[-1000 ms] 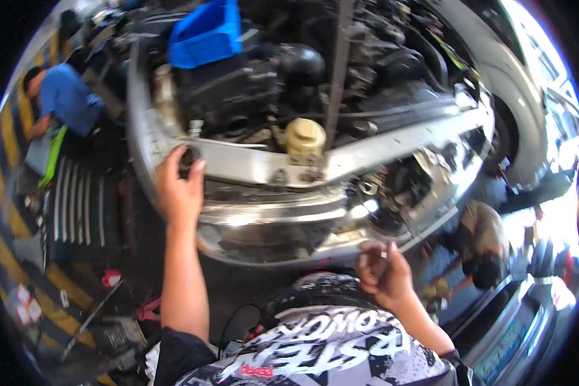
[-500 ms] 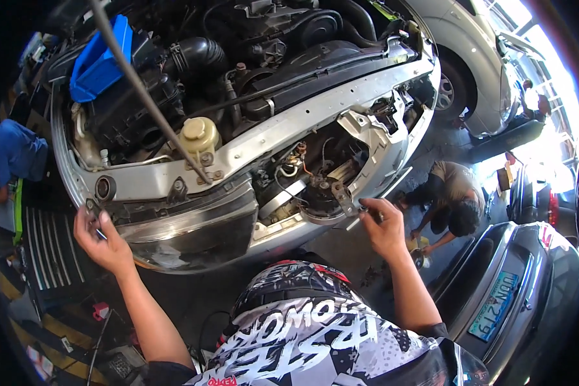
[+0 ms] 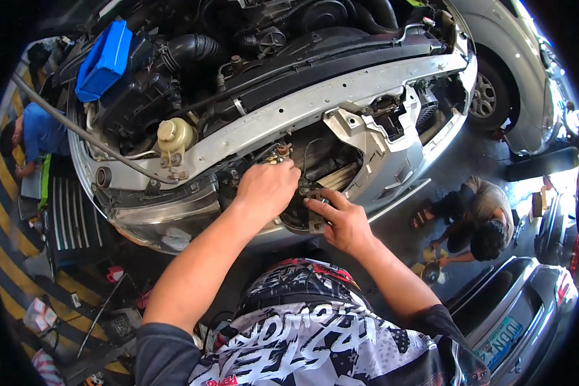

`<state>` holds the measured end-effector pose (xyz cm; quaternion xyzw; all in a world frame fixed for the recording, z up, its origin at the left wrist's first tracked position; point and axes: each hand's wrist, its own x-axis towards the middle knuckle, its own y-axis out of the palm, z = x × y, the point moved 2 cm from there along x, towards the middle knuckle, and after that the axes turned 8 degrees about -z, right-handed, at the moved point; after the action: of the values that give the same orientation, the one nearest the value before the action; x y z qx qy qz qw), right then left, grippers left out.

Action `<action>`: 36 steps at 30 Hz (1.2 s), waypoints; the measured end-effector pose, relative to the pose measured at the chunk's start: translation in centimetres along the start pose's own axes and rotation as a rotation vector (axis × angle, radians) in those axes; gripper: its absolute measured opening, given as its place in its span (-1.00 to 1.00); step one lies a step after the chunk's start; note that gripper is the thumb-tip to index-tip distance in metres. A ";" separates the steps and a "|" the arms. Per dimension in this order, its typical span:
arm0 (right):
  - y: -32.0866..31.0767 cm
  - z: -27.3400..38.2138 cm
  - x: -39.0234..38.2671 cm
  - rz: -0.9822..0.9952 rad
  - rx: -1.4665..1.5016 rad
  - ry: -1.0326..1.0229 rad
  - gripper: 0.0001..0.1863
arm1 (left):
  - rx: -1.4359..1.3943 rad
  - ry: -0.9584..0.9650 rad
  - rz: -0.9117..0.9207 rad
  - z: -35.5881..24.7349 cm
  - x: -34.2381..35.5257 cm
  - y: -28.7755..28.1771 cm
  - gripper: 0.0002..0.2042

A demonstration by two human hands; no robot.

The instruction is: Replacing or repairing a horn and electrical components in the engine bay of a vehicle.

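Note:
In the front of a silver car, between the headlight [image 3: 164, 222] and the plastic grille mount [image 3: 373, 145], lies an opening with wiring in it. My left hand [image 3: 267, 190] reaches into this opening, fingers curled together beside a copper-coloured fitting [image 3: 282, 152]. Whatever those fingers hold is hidden. My right hand [image 3: 349, 225] grips the metal bracket [image 3: 314, 222] of a round black part, perhaps a horn [image 3: 293, 214], thumb and fingers closed around it. My left hand partly covers that round part.
A bent prop rod [image 3: 90, 136] crosses the left side by a cream reservoir [image 3: 177, 135]. On the engine sits a blue tray [image 3: 104, 61]. One person [image 3: 486, 215] crouches at right, another [image 3: 42, 132] at left. A dark car [image 3: 514, 315] stands behind at lower right.
My left hand has moved right, from the headlight's outer end into the opening. My right hand has shifted left onto the bracket. The whole view has turned a little.

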<state>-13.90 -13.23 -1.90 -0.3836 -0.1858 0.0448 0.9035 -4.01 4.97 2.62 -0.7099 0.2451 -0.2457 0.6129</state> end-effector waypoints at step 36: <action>-3.1 -1.1 0.8 -0.102 0.159 0.063 -0.35 | -0.597 -0.511 -0.116 -2.8 -11.1 4.5 -0.54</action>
<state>-12.91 -15.93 -0.17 -0.3019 -0.1724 0.0011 0.9376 -14.47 9.52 -2.04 -0.9078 0.1052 -0.0133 0.4057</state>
